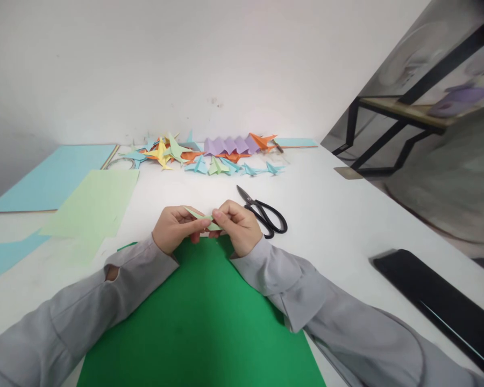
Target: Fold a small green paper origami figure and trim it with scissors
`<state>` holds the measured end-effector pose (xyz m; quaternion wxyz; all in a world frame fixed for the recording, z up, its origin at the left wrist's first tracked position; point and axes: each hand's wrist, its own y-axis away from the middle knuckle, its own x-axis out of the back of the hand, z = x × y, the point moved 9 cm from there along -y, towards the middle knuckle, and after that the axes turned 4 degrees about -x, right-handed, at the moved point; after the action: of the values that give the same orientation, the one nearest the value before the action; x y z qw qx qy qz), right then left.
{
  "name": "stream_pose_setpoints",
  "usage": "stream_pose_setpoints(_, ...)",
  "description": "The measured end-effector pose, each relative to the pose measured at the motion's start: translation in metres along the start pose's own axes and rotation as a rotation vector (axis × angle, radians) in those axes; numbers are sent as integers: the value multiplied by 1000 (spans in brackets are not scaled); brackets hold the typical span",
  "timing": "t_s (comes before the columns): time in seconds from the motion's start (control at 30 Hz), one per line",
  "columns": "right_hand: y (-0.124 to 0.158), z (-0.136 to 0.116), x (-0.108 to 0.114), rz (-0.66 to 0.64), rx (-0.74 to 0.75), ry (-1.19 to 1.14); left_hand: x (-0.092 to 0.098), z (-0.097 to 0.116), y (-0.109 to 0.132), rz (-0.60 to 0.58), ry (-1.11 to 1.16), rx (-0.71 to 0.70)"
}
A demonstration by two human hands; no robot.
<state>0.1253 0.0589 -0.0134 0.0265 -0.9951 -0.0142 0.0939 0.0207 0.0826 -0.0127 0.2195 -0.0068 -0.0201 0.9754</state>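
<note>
Between my two hands is a small folded piece of light green paper [214,226], narrow and pointed at its left end. My left hand [176,228] pinches it with thumb and fingers closed. From the other side my right hand [239,226] grips its right end between thumb and forefinger. Both hands are over the far edge of a green sheet [210,312]. Just beyond my right hand lie black-handled scissors [262,210], blades pointing away to the left. Part of the folded paper is hidden by my fingers.
Folded paper figures [177,150] in several colours line the wall, beside a purple pleated strip [229,145]. Blue sheets [60,172] and light green paper [97,204] lie at left. A long black object [435,306] rests at right, near the table's edge.
</note>
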Motion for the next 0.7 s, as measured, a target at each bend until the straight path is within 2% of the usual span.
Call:
stream_pose_setpoints(0.17,4,-10,-2,-8,83,89,2,-4,1,11,29,48)
stream_pose_setpoints(0.4,1,3,0,-17,-94,106,3,-2,1,3,-43,13)
stream_pose_setpoints(0.57,0,3,-8,-107,-81,223,-3,-1,1,-38,-39,9)
stream_pose_setpoints(0.7,-1,-1,-6,-75,-30,176,-9,-2,1,-77,-42,38)
